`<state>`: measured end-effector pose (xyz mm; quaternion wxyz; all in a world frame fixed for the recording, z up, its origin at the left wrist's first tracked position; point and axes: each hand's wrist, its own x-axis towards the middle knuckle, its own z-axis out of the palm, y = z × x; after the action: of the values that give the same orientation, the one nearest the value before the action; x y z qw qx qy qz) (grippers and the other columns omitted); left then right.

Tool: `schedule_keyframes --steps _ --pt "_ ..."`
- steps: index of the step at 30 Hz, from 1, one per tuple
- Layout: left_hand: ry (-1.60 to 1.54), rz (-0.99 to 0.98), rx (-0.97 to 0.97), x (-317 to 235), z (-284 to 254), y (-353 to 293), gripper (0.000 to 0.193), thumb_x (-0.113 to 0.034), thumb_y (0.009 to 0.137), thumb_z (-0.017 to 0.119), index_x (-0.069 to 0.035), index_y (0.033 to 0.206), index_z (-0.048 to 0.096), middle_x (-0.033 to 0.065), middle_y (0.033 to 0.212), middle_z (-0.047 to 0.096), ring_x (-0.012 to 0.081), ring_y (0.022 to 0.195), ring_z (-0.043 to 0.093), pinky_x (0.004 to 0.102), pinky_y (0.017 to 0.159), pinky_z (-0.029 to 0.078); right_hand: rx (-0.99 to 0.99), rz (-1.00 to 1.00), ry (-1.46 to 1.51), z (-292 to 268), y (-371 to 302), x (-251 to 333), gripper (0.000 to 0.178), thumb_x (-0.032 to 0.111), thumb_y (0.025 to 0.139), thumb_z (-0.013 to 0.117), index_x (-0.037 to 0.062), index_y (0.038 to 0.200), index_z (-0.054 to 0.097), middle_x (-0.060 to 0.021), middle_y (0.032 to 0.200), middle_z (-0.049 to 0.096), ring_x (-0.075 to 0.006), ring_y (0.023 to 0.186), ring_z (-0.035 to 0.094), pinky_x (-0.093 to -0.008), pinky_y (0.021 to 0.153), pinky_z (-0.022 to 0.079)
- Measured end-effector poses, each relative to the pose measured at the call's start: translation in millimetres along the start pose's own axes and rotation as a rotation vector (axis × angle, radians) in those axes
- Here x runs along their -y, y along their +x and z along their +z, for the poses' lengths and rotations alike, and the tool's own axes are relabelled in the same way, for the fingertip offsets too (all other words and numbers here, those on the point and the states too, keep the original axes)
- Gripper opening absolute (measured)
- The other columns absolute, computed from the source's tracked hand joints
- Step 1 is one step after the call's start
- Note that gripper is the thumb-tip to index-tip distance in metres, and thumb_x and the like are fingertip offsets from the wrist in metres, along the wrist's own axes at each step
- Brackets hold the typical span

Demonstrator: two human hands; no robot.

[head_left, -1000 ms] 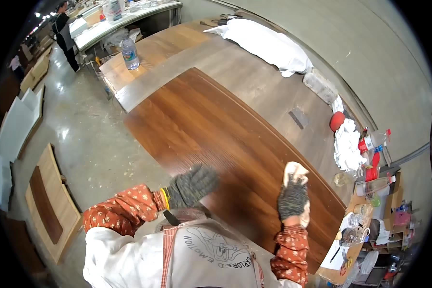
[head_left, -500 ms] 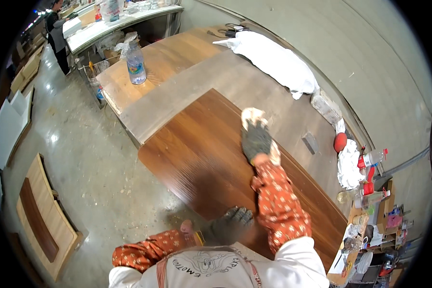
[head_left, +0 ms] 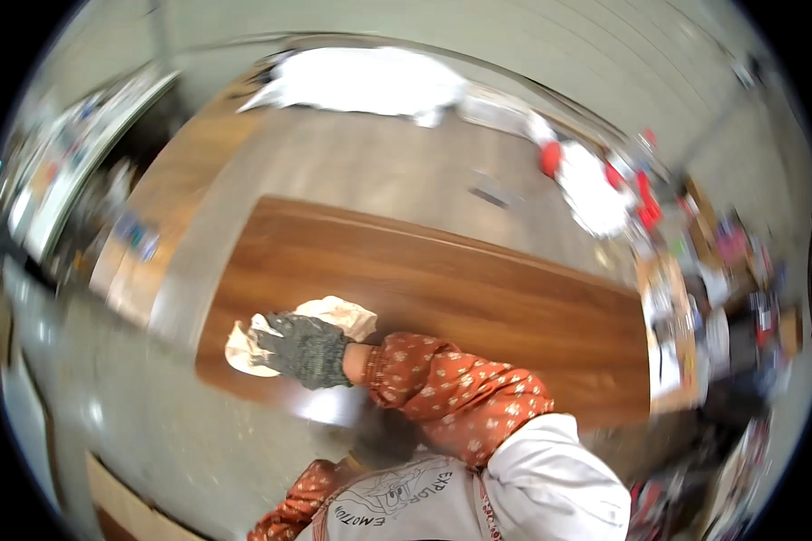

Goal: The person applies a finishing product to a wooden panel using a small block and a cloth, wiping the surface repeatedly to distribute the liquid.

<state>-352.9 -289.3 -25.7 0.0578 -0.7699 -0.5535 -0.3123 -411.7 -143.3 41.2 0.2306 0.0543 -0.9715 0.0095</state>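
Observation:
A brown wood-grain panel (head_left: 442,279) with a rounded corner lies flat in front of me. Near its left end, my right hand (head_left: 305,350), in a dark grey knit glove, presses a crumpled cream cloth (head_left: 345,316) against the surface. The cloth sticks out on both sides of the fingers. Close to my body at the panel's near edge is my left hand (head_left: 383,439), also in a dark glove. Motion blur smears its fingers, and my right sleeve partly overlaps it. Both forearms wear rust-orange flowered sleeves.
Beneath the panel is a greyish wooden worktop (head_left: 334,149). Along its back lie a white wrapped bundle (head_left: 361,81), a small dark block (head_left: 492,196) and white cloth (head_left: 594,191). A plastic bottle (head_left: 137,236) stands at left. Boxes and clutter (head_left: 731,261) crowd the right.
My right hand and the cloth have gone from the panel's far edge to its near left end. The view has turned rightward. My left hand stays close to my body.

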Motion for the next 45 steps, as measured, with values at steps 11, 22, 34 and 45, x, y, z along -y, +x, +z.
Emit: schedule_keyframes --steps 11,22,34,45 --pt "0.385 0.296 0.160 -3.5 -0.7 20.1 0.046 -0.019 0.081 0.049 -0.002 0.123 0.054 0.0160 0.127 0.054 0.0330 0.117 0.052 0.0477 0.102 0.038 0.300 1.208 -0.488 -192.1 -419.7 15.7 0.053 0.013 0.089 0.040 0.0125 0.140 0.024 -0.0195 0.128 0.051 -0.0319 0.099 0.062 -0.0417 0.078 0.051" --pt "0.530 0.188 0.224 6.6 4.5 17.6 0.050 -0.018 0.078 0.049 -0.001 0.125 0.052 0.0161 0.131 0.050 0.0331 0.121 0.048 0.0489 0.105 0.034 0.160 2.232 -0.734 -312.5 -604.0 23.6 0.050 0.027 0.088 0.048 0.0242 0.137 0.040 -0.0095 0.146 0.033 -0.0343 0.131 0.033 -0.0506 0.107 0.023" --pt "0.608 0.103 0.310 -5.4 1.4 13.9 0.060 -0.015 0.074 0.050 0.000 0.131 0.046 0.0176 0.137 0.045 0.0348 0.128 0.041 0.0500 0.109 0.028 0.375 1.705 -0.332 -364.8 -610.0 -34.8 0.029 0.015 0.077 0.062 0.0078 0.105 0.061 -0.0140 0.106 0.063 -0.0303 0.094 0.063 -0.0393 0.084 0.050" --pt "0.417 0.053 0.422 -20.2 -17.8 33.7 0.069 -0.009 0.063 0.051 0.002 0.131 0.044 0.0220 0.135 0.043 0.0397 0.128 0.037 0.0549 0.108 0.025 -1.248 0.875 1.671 -300.9 -537.9 -77.6 0.064 0.027 0.080 0.068 -0.0002 0.131 0.040 -0.0202 0.115 0.056 -0.0337 0.097 0.058 -0.0429 0.077 0.052"
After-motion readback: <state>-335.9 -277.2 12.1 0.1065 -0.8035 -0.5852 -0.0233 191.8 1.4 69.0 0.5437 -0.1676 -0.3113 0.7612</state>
